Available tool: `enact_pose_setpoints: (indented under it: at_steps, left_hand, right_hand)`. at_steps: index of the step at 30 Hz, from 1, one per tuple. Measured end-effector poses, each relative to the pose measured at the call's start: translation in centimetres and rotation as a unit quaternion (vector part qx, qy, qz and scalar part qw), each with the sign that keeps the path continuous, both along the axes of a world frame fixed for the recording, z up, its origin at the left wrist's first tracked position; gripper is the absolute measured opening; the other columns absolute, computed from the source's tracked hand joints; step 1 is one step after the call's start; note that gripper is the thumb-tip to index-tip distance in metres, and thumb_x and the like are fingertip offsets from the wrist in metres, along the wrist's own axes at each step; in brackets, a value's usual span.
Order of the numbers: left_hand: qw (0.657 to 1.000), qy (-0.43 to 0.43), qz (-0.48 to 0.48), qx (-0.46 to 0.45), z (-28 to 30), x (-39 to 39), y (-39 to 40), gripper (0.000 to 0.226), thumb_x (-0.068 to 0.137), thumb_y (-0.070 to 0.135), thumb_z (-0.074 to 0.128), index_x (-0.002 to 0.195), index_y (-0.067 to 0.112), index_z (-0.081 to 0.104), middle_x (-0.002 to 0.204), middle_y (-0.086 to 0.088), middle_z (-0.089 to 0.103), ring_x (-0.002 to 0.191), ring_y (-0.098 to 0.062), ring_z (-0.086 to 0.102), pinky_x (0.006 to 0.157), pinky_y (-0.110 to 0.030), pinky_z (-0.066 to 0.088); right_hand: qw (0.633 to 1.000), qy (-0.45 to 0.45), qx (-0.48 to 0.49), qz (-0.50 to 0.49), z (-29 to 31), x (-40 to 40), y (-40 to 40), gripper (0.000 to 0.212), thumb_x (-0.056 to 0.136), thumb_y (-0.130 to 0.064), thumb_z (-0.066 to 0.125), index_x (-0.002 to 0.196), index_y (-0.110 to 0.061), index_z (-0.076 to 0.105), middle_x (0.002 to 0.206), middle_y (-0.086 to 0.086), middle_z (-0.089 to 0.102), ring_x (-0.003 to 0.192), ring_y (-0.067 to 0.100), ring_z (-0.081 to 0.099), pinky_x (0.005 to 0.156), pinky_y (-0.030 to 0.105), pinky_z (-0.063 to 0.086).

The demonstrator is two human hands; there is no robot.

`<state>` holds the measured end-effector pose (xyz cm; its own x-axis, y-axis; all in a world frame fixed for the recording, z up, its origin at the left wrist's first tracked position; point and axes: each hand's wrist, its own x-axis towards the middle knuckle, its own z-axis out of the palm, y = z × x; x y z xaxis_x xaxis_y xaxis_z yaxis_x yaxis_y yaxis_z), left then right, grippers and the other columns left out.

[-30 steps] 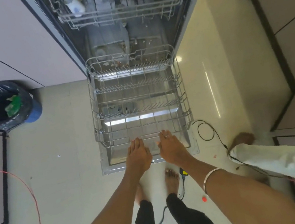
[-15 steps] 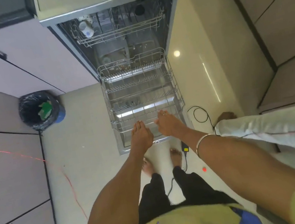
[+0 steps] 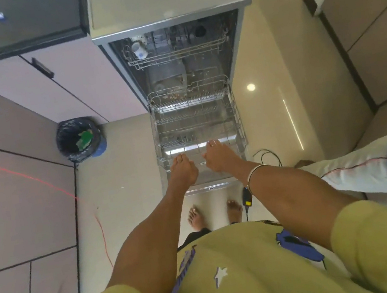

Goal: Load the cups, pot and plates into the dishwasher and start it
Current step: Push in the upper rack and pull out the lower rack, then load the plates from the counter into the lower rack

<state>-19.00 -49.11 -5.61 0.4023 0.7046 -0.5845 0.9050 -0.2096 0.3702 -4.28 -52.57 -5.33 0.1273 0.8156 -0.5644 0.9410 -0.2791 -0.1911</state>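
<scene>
On the kitchen floor a cable lies near the rack; both flat, empty hands, left hand and right hand, could push it crooked.

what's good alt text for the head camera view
Seen from above, a person's left hand and right hand reach to the front of an empty lower rack, pulled out of an open dishwasher. A white cup sits in the upper rack.
</scene>
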Motion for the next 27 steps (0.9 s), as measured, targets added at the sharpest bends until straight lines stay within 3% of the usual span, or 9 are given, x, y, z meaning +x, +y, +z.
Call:
enact_pose_setpoints:
  at_steps: [6,15,23,27]
  left_hand:
    - [0.997,-0.012,0.058,0.044,0.9,-2.5,0.6,0.055,0.107,0.023,0.027,0.152,-0.007,0.017,0.159,-0.025,0.018,0.148,-0.037,0.018,0.12,-0.044,0.017]
    - [0.985,0.012,0.161,0.057,1.3,-10.2,3.8,0.058,0.107,0.027,0.024,0.155,-0.003,0.01,0.163,-0.02,0.007,0.151,-0.034,0.007,0.121,-0.044,0.01]
    - [0.979,0.015,0.198,0.057,2.2,-21.1,10.1,0.057,0.108,0.029,0.018,0.156,-0.001,0.005,0.165,-0.016,0.0,0.152,-0.03,0.001,0.124,-0.041,0.006]
    - [0.975,0.017,0.211,0.066,3.0,-27.8,13.8,0.058,0.108,0.03,0.018,0.156,0.0,0.005,0.165,-0.016,0.001,0.152,-0.031,0.002,0.124,-0.042,0.006]
  right_hand:
    - [0.997,-0.023,0.011,0.076,1.2,-1.0,1.9,0.057,0.102,-0.034,0.036,0.147,0.002,0.033,0.154,0.023,0.029,0.143,0.036,0.025,0.113,0.049,0.031]
    - [0.975,-0.064,0.014,0.211,2.7,-7.8,6.9,0.042,0.104,-0.025,0.031,0.141,-0.012,0.047,0.145,0.024,0.037,0.137,0.042,0.03,0.109,0.055,0.034]
    - [0.981,-0.033,0.034,0.187,3.0,-18.6,14.4,0.049,0.1,-0.023,0.033,0.144,-0.002,0.041,0.147,0.026,0.034,0.138,0.04,0.028,0.109,0.056,0.03]
    - [0.989,0.012,0.052,0.141,3.8,-25.8,18.3,0.055,0.102,-0.03,0.033,0.147,0.003,0.032,0.153,0.023,0.029,0.142,0.036,0.025,0.114,0.052,0.028]
